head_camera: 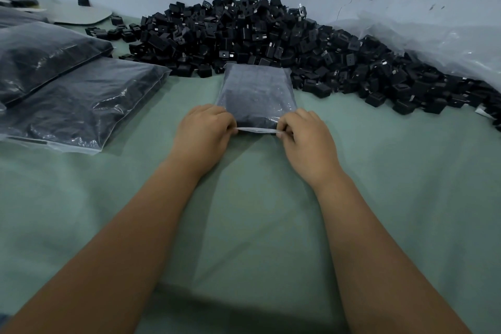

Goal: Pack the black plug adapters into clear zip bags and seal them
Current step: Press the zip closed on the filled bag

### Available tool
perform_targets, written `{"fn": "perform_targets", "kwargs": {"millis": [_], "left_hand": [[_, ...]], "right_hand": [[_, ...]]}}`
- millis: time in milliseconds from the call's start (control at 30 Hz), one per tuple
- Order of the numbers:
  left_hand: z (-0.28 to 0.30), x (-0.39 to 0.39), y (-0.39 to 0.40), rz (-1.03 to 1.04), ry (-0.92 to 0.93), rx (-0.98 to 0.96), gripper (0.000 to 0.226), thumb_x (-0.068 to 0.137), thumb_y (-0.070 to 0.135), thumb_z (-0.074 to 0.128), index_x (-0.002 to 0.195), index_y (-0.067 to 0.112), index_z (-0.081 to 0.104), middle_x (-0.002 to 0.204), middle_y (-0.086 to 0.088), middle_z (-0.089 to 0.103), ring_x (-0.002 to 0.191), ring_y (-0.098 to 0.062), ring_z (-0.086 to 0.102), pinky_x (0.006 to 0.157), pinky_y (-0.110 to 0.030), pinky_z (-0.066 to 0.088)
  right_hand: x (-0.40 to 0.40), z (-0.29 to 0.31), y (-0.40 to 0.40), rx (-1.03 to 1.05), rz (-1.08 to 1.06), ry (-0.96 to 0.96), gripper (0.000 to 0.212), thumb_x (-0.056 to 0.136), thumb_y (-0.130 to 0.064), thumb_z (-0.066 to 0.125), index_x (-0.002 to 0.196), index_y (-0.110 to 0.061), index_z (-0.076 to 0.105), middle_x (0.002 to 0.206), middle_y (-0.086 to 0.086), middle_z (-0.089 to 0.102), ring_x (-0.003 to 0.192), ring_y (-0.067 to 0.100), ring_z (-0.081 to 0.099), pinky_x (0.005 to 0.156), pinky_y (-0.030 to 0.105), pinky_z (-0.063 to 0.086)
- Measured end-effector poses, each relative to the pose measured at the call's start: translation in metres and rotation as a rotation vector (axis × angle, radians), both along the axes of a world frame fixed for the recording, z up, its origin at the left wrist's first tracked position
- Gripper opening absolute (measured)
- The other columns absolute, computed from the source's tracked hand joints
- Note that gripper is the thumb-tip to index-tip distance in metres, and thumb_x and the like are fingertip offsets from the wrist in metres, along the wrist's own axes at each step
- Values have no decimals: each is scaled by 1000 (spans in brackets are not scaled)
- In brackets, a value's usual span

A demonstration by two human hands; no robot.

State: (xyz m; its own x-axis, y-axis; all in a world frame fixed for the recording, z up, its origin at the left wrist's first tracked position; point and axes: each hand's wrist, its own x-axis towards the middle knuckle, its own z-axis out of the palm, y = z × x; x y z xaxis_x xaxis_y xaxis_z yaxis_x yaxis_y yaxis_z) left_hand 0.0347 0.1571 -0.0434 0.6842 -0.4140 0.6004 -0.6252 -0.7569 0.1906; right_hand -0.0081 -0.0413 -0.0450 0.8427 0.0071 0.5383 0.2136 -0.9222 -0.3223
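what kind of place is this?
Likely a small hand-packing workshop, not a home: a big loose heap of black plug adapters against the wall, filled clear zip bags stacked on the green cloth-covered table, both hands pinching another bag's strip.

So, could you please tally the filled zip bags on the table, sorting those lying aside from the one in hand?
Filled bags lying aside at the left: 2
Filled bag pinched at its strip by the left hand and right hand: 1
Total: 3
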Motion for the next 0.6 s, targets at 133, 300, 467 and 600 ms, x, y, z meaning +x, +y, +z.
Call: {"fn": "perform_targets", "kwargs": {"millis": [133,300,467,600], "left_hand": [[0,-1,-1,-24,-15,4,6,83,9,74,83,4,76,82,-13,68,80,-35,61,75,-38,44],[3,-3,-1,-80,-22,-13,4,80,4,76,82,1,77,79,-14,69,75,-35,62,69,-34,44],[2,-1,-2,-140,3,-6,8,85,5,72,87,-1,77,84,-15,69,81,-35,60,72,-37,46],[2,-2,-7,-173,-12,7,7,85,2,69,83,-2,74,83,-15,69,80,-35,61,74,-40,48]], "right_hand": [[-2,1,2,-57,-19,-22,8,82,-10,68,88,-12,63,90,1,56,88,23,49,76,34,41],[0,3,15,-218,26,-7,14,82,-19,69,96,-17,67,94,0,56,96,21,49,80,26,31],[3,3,16,-259,-8,-39,10,91,-21,59,91,-16,68,92,0,60,96,22,50,78,25,26],[4,3,14,-247,-19,-26,12,92,-17,57,91,-16,69,92,-2,61,95,21,49,77,25,25]]}}
